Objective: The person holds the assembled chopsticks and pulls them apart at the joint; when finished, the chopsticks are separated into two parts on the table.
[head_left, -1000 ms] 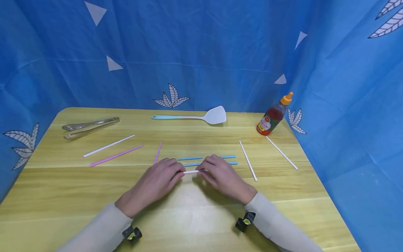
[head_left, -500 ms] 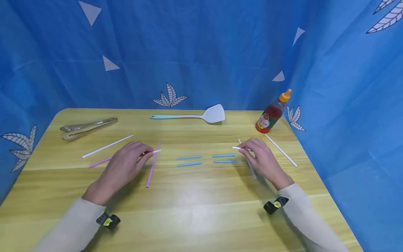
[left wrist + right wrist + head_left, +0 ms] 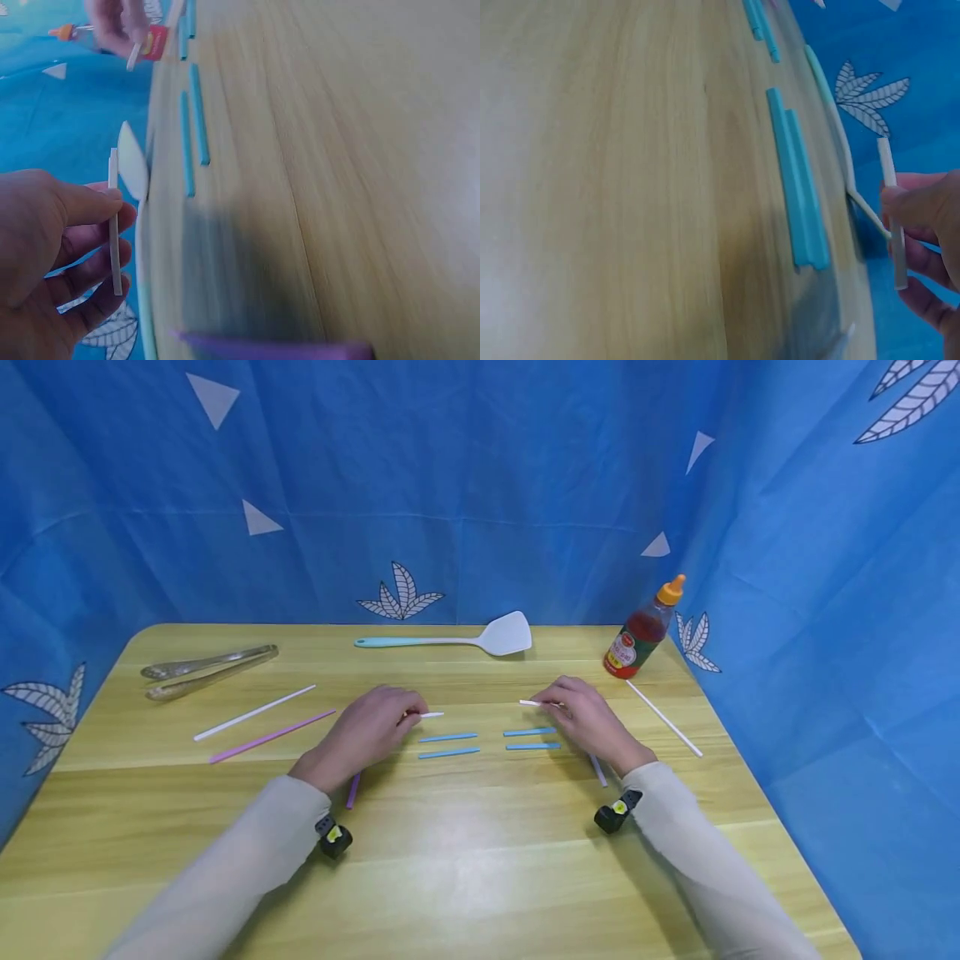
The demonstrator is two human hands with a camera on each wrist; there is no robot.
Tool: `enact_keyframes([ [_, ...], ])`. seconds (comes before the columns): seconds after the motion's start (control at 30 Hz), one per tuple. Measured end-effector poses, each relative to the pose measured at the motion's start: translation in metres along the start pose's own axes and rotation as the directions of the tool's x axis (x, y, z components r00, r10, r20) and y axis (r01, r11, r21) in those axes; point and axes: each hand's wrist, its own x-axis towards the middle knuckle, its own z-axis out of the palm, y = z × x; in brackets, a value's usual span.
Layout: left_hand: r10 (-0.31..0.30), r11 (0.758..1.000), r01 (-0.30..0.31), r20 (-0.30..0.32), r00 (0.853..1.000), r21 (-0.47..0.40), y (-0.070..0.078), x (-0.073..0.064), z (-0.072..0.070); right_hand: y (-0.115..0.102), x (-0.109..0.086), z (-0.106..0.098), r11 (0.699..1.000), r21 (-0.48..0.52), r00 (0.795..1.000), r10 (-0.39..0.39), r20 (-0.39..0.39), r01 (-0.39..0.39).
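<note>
In the head view my left hand [image 3: 369, 731] pinches a short white stick [image 3: 432, 715] between thumb and fingers, above the left pair of short blue sticks [image 3: 448, 752]. The left wrist view shows this white stick [image 3: 115, 255] whole, under the thumb. My right hand [image 3: 588, 718] pinches a second short white stick [image 3: 529, 702] just behind the right pair of blue sticks [image 3: 532, 746]. In the right wrist view that white stick [image 3: 888, 165] stands out past the thumb. A purple stick [image 3: 354, 790] is partly hidden under my left forearm, and a pale stick [image 3: 597, 770] under my right hand.
A long white stick [image 3: 255, 713] and a purple one [image 3: 272, 737] lie left, another white stick [image 3: 663, 718] right. Metal tongs [image 3: 210, 672], a white spatula [image 3: 506, 635] and a red sauce bottle [image 3: 641, 639] stand or lie along the back. A blue curtain [image 3: 465, 485] hangs behind.
One second ago both hands held a white stick together at the middle. They then parted widely, each with a short white piece, and have now come back inward towards the blue sticks.
</note>
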Motion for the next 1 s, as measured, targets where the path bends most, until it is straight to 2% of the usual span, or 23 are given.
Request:
enact_keyframes([
  [0.23,-0.006,1.0,0.006,0.096,0.995,-0.004,0.008,0.025,0.022,-0.004,0.014,0.011,1.0,-0.002,0.99,0.01,0.138,-0.01],
  [0.43,0.016,1.0,-0.015,0.143,0.99,-0.012,0.012,0.034,0.031,-0.002,0.019,0.018,1.0,-0.014,0.98,0.008,0.196,-0.005],
  [0.6,0.002,0.999,0.005,0.192,0.981,-0.034,0.012,0.038,0.035,-0.001,0.019,0.02,1.0,-0.006,0.976,0.016,0.216,-0.015],
  [0.83,0.029,0.999,-0.021,0.17,0.985,-0.049,0.01,0.039,0.038,0.0,0.02,0.021,1.0,-0.004,0.977,0.007,0.212,-0.006],
  [1.0,0.027,0.998,-0.018,0.161,0.987,-0.052,0.01,0.039,0.039,-0.001,0.02,0.022,1.0,-0.006,0.978,0.021,0.209,-0.02],
])
